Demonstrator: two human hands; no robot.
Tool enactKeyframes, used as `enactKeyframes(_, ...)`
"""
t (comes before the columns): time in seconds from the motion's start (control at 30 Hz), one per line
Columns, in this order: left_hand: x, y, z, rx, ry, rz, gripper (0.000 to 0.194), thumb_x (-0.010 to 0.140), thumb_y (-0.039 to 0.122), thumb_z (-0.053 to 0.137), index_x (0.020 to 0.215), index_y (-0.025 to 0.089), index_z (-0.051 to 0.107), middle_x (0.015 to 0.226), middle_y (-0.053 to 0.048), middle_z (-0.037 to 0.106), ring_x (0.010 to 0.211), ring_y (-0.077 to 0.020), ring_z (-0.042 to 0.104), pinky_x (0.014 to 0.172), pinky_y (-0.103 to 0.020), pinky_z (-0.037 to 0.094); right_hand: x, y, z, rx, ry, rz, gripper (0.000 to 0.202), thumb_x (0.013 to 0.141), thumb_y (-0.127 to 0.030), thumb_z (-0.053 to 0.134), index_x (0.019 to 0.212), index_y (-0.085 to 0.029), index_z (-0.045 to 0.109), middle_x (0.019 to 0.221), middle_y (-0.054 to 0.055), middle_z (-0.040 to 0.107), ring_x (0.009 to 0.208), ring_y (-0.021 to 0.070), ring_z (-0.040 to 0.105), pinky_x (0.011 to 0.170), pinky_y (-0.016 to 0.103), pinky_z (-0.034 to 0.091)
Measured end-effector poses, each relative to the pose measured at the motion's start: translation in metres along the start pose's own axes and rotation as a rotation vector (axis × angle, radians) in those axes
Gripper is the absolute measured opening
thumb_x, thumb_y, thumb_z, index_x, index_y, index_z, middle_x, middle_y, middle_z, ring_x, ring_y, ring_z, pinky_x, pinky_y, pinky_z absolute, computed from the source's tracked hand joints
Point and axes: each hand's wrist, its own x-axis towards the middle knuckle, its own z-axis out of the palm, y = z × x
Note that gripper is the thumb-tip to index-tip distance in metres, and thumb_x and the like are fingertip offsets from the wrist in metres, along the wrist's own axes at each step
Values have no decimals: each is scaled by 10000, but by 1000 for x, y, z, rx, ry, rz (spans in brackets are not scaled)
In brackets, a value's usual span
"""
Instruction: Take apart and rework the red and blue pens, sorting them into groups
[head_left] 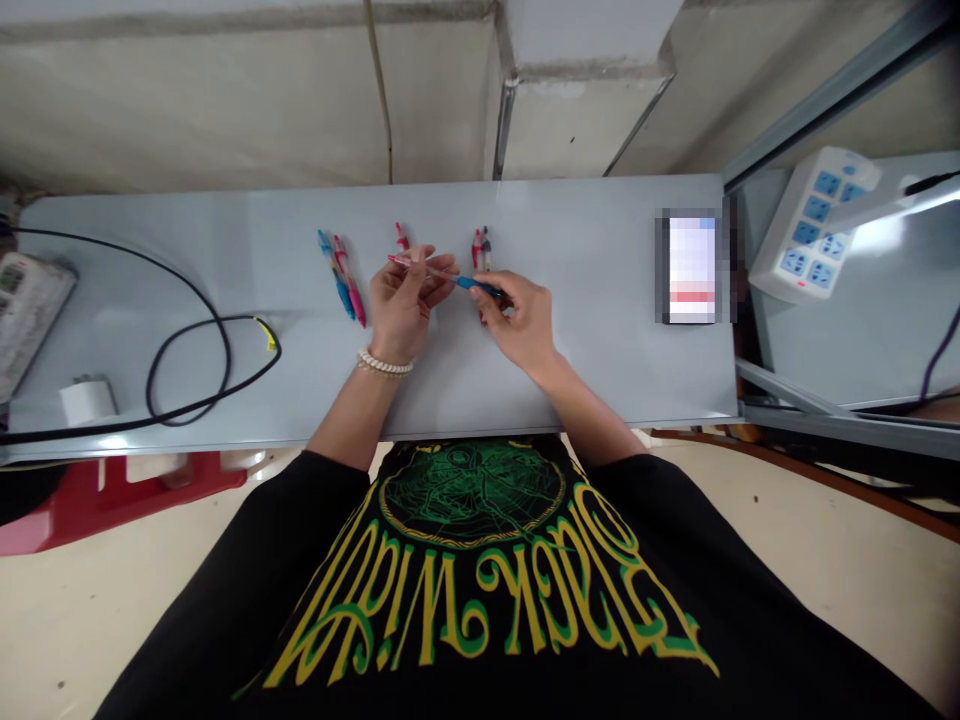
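Observation:
Between both hands, above the middle of the table, is a pen (pixel 444 273) with a pink end, a clear middle and a blue grip. My left hand (pixel 405 305) pinches it near the pink end, and my right hand (pixel 521 315) has its fingers closed round the blue grip. Whether the pink and blue parts are joined as one I cannot tell. Behind my left hand a pink pen (pixel 402 236) is partly hidden. A red pen (pixel 477 243) and a dark-tipped pen (pixel 486 240) lie behind my right hand, partly covered by it.
Left of my hands lie a blue pen (pixel 334 273) and a pink pen (pixel 348 280). A black cable (pixel 217 320) loops near a white charger (pixel 88 400). At the right are a blurred phone (pixel 691 268) and, past the metal frame, a power strip (pixel 814 225).

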Motion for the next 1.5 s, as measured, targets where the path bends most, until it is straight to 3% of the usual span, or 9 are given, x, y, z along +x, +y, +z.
enactKeyframes(0.13,1,0,-3,41,-42,-4,267,911,422,942,1030,249,777,1021,-36,869,941,-193,851,783,-250,685,-1,1,0,-26,14,-40,323,1096,-499,643,1124,-215,793,1045,51,824,828,145,752,748,289,610)
enactKeyframes(0.37,-1,0,-3,34,-99,0,496,764,389,1053,1102,244,721,981,-22,865,956,-201,860,802,-255,686,-2,0,1,-103,-10,-57,284,1101,-461,622,1137,-228,781,1003,26,817,748,126,698,702,280,586)
enactKeyframes(0.5,0,-4,-5,96,-106,-5,521,801,409,1027,1135,252,660,926,-3,842,1042,-216,857,829,-260,677,-3,1,1,-111,-13,-70,286,1102,-448,610,1164,-226,781,1022,28,821,773,131,704,706,281,586)
enactKeyframes(0.63,1,-4,-7,81,-126,-12,532,781,423,1043,1111,259,659,931,11,844,995,-186,847,838,-253,668,-3,-1,0,-125,-25,-52,328,1112,-486,581,1179,-234,778,1035,31,816,814,142,714,726,288,591)
enactKeyframes(0.87,-2,3,0,50,-67,-109,367,872,267,972,1058,253,656,943,15,850,868,-146,831,808,-254,657,-3,-9,-1,-81,-28,-6,370,1105,-544,584,1164,-243,791,1031,45,814,813,155,701,742,306,597)
enactKeyframes(1.5,-3,4,4,41,-51,-91,390,824,251,985,996,260,636,869,43,847,873,-143,850,749,-185,661,-3,-6,0,-71,-38,6,419,1093,-601,574,1144,-232,766,963,29,775,726,130,635,692,293,553)
